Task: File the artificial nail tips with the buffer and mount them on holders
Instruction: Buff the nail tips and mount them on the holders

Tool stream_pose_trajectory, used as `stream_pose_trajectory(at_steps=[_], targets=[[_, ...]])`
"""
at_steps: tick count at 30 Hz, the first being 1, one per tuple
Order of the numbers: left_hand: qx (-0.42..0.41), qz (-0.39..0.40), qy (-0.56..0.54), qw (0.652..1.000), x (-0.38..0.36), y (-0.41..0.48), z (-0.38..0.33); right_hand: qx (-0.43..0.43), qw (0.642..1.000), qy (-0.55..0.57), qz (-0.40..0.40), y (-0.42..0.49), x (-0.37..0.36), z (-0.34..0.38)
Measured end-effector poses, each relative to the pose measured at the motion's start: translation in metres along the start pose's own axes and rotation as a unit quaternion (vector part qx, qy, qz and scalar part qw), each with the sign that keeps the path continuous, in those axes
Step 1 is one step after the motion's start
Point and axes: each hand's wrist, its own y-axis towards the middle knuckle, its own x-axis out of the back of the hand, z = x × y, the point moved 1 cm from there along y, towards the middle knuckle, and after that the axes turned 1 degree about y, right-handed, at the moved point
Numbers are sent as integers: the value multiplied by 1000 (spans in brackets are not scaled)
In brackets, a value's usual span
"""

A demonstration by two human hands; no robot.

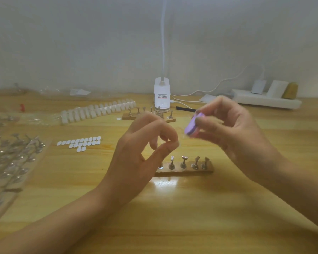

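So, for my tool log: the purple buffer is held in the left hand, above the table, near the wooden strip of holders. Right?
No. The head view shows the purple buffer held in the right hand, not the left, above the table, near the wooden strip of holders.

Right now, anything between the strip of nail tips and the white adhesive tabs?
No. In the head view, only bare wooden table shows between the strip of nail tips and the white adhesive tabs.
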Motion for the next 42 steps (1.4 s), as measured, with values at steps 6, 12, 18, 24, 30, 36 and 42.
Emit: stream_pose_trajectory(at_steps=[6,12,18,24,30,36,42], targets=[[-12,8,-7,1000,0,0,-2,25,999,20,-31,2,2,-1],[-25,48,-8,999,-3,-4,-7,12,1000,12,6,7,9,-1],[-1,4,-4,1000,1,0,-7,-25,992,-40,120,-5,4,-7],[15,15,-15,1000,-1,-3,-7,-19,1000,3,16,-1,7,-2],[53,32,-52,997,2,-5,-7,-7,999,31,-29,-2,6,-3],[122,39,-130,983,-1,-7,-11,-28,999,36,2,-10,0,-11],[136,28,-167,976,-1,-5,-14,-29,996,42,70,-17,-8,-13]])
